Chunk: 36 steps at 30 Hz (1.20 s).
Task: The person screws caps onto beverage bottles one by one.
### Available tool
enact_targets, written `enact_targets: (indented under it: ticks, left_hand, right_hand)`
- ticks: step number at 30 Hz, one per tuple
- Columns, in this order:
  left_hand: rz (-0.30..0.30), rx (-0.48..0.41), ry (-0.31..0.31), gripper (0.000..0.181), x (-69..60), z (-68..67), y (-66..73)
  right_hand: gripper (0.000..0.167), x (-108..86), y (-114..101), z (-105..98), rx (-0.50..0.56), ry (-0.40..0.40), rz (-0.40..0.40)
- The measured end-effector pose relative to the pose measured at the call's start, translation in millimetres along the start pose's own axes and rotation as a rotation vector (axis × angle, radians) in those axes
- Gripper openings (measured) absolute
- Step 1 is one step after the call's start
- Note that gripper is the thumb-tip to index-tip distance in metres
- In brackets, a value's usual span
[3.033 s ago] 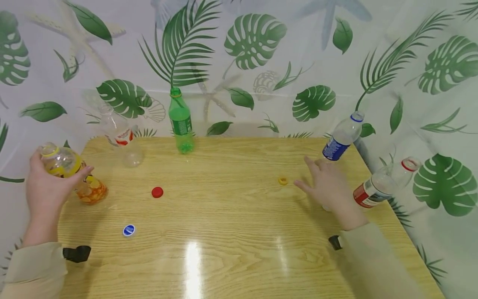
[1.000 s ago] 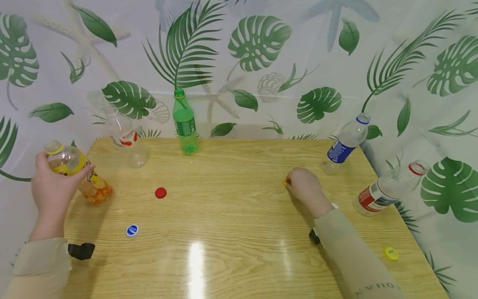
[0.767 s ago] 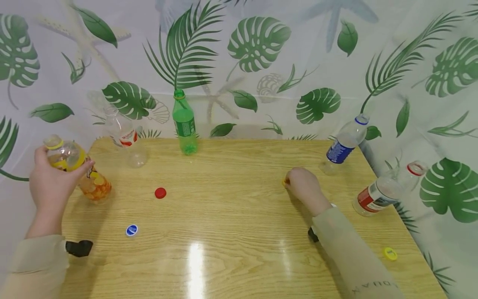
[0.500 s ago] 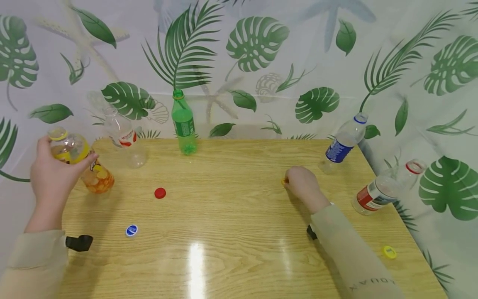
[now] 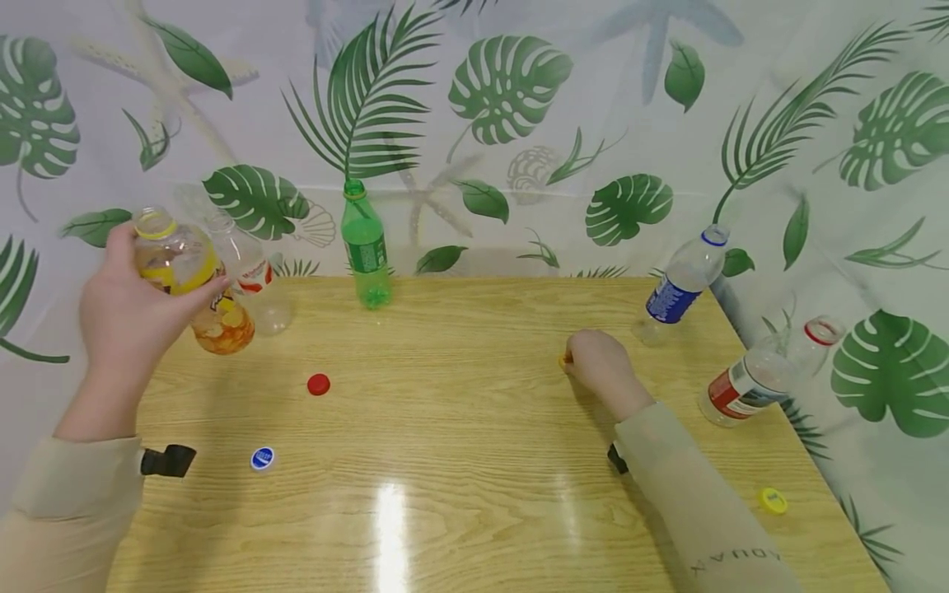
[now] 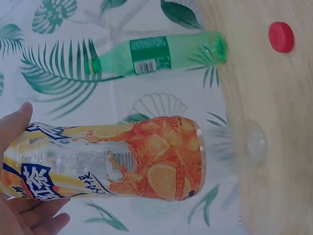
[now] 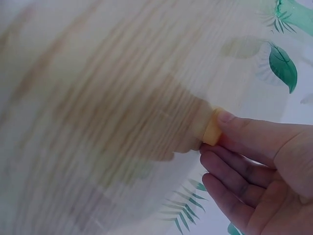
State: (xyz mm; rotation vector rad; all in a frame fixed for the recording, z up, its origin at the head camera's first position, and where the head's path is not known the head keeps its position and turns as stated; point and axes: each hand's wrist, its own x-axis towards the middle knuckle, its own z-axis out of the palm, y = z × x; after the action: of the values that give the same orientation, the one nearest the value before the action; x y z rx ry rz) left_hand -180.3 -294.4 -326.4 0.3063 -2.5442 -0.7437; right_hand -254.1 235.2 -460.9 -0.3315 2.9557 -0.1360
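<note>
Right of the surface's (image 5: 474, 494) middle, the right hand (image 5: 599, 362) stays put, pinching the yellow cap (image 7: 212, 129); farther back, up goes the left hand (image 5: 132, 309), gripping the orange-labelled bottle (image 5: 224, 323), now nearer the far left corner, seemingly airborne, uncapped, cap still well apart.

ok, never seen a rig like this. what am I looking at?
No robot: a person works bare-handed. The wide picture comes from a head-worn camera looking forward and down; the two close ones come from the left and right wrists. The left hand holds an orange-patterned bottle; the right hand pinches an orange-yellow cap. On the wooden table are a green bottle, three clear bottles with labels, and red, blue and yellow caps.
</note>
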Motion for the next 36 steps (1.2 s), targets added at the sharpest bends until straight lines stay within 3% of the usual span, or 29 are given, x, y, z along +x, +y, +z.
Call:
enact_targets:
  ticks: [9, 17, 26, 36]
  left_hand:
    - [0.182, -0.057, 0.002, 0.090, -7.1, 7.2, 45.4]
    - [0.311, -0.104, -0.023, 0.084, -15.9, 19.7, 73.4]
    - [0.383, -0.124, -0.016, 0.084, -25.9, 49.1, 87.8]
    - [0.392, -0.149, -0.093, 0.085, -44.2, 80.6, 96.3]
  right_hand:
    - [0.012, 0.7, 0.0, 1.3, -0.002, -0.010, 0.000]
    - [0.012, 1.9, -0.7, 0.1, -0.017, 0.021, -0.004]
    - [0.012, 3.0, -2.1, -1.9, -0.016, 0.028, -0.008]
    - [0.011, 4.6, -1.5, -0.5, -0.020, -0.025, 0.025]
